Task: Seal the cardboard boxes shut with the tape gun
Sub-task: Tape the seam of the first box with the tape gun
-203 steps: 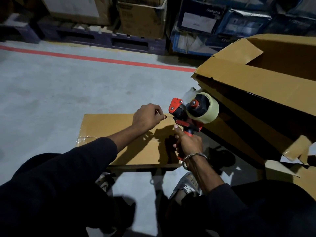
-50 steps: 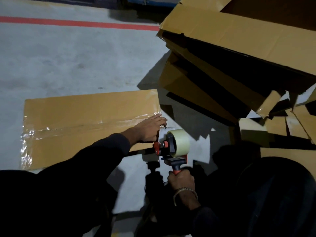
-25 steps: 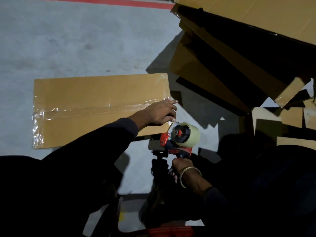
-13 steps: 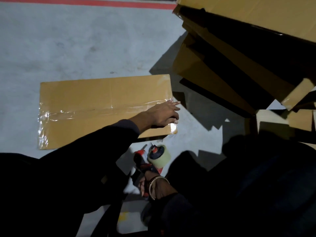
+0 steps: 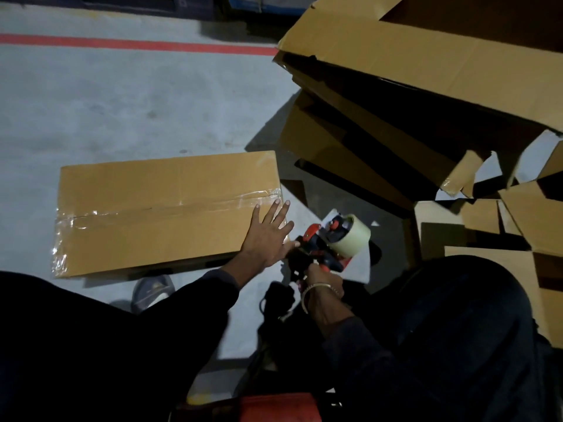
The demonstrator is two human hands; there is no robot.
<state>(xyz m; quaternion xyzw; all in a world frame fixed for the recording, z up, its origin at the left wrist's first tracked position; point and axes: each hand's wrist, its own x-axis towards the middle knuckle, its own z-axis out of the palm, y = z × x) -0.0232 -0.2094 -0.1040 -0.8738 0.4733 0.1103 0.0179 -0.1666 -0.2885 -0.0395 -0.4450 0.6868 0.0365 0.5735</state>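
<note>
Closest to me, the right hand [image 5: 323, 280] has its fingers curled tight round the handle of the tape gun [image 5: 332, 242]. Half a second ago the gun hung low, near the floor by the person's legs. Now it is lifted again and sits just beside the right end of the box [image 5: 167, 211], with the roll of tape [image 5: 350, 239] facing up and away. No strip runs from the gun to the box that I can see, so I think the tape has been cut.

Next comes the left hand [image 5: 268, 236]. It lies flat on the near right corner of the box with the fingers spread and straight, holding nothing. A second ago those fingers were bunched at the very end of the tape line. I think the hand is now rubbing the end down or keeping the box still.

The box lies flat on the grey floor [image 5: 122, 111]. A shiny tape line [image 5: 170, 208] goes along its middle from one end to the other, and some tape wraps over the left end. So this box looks sealed along the top.

Farther off to the right is a pile of open boxes [image 5: 426, 86] with flaps [image 5: 460, 175] hanging loose. Those likely still need tape. Beyond them a red line [image 5: 137, 44] crosses the floor.
</note>
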